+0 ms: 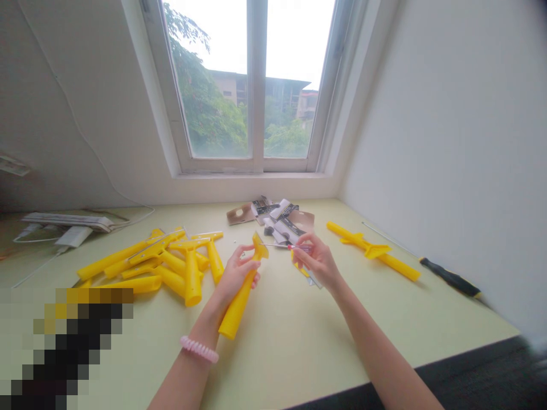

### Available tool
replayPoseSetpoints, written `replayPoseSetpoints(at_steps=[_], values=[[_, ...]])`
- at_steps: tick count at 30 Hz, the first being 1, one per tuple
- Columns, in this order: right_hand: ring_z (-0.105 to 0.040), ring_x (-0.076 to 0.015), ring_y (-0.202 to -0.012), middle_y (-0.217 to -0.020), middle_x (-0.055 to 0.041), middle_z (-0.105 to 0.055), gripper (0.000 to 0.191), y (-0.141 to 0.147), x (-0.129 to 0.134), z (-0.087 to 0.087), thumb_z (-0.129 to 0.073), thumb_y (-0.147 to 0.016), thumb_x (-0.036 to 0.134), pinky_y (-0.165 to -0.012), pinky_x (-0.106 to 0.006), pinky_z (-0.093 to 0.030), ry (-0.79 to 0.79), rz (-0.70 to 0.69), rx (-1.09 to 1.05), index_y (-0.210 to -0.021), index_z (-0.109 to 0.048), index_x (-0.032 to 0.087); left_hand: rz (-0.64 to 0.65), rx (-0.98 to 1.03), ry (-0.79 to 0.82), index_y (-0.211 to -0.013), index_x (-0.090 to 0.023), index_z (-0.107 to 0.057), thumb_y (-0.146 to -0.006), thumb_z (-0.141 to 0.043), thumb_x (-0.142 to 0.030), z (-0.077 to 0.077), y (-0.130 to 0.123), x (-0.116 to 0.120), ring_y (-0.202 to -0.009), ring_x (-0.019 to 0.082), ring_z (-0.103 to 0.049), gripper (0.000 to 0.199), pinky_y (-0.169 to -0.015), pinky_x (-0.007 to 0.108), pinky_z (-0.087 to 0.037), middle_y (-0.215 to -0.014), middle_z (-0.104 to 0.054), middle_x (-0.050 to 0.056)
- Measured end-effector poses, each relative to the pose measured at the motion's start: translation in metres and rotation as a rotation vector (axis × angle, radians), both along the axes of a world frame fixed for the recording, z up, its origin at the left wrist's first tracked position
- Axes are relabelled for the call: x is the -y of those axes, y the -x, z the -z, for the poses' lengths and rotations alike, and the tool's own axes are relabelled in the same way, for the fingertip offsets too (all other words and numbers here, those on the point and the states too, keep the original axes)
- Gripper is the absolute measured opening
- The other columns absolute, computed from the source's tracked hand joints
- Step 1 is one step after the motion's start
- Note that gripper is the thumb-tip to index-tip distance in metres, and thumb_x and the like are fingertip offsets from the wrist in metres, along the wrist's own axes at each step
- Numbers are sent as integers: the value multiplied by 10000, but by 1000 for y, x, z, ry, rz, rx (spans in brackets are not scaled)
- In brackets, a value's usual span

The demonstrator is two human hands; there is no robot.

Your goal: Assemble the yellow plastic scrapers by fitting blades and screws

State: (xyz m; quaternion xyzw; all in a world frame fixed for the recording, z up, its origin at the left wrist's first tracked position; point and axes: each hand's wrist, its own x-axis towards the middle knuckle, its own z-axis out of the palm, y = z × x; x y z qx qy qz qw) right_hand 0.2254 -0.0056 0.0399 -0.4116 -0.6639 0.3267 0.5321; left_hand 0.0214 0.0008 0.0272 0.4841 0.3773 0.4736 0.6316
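Observation:
My left hand (236, 274) grips a yellow plastic scraper (240, 306) by its handle, with the flared head (259, 246) pointing up. My right hand (318, 261) pinches a small screwdriver (297, 247) with a red and clear handle. Its thin metal shaft points left toward the scraper head, close to it. Below my right hand is a yellow piece with a metal strip (310, 274), partly hidden by the hand. A heap of similar yellow scrapers (171, 265) lies to the left of my left hand.
A yellow scraper (371, 250) and a black-and-yellow screwdriver (450, 277) lie at right on the pale green table (290, 353). Printed packaging cards (273, 219) lie at the back, below a window (252, 85). Papers and white cables (64, 222) are at far left.

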Motion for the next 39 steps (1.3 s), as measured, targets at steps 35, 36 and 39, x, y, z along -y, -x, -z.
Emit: replayPoseSetpoints(at_steps=[35, 36, 39], values=[[-521, -146, -724, -820, -34, -539, 118, 0, 4, 0, -413, -850, 303, -634, -255, -413, -388, 304, 430, -890, -458, 201, 9, -94, 34, -969, -213, -404, -663, -578, -205, 0, -2, 3, -406, 59, -486, 352, -377, 194, -363, -775, -561, -13], [-517, -147, -714, -788, -29, -534, 104, 0, 4, -1, -422, -847, 299, -626, -256, -412, -404, 299, 423, -859, -459, 202, 5, -99, 36, -972, -210, -405, -662, -578, -205, 0, -2, 3, -406, 58, -488, 356, -378, 195, -365, -792, -566, -6], [-499, -141, -668, -727, -19, -524, 110, -2, 4, 0, -457, -830, 300, -588, -249, -397, -420, 301, 432, -784, -467, 201, -18, -126, 47, -984, -199, -413, -654, -584, -208, -1, -2, 3, -406, 59, -494, 372, -381, 203, -374, -830, -575, 15]])
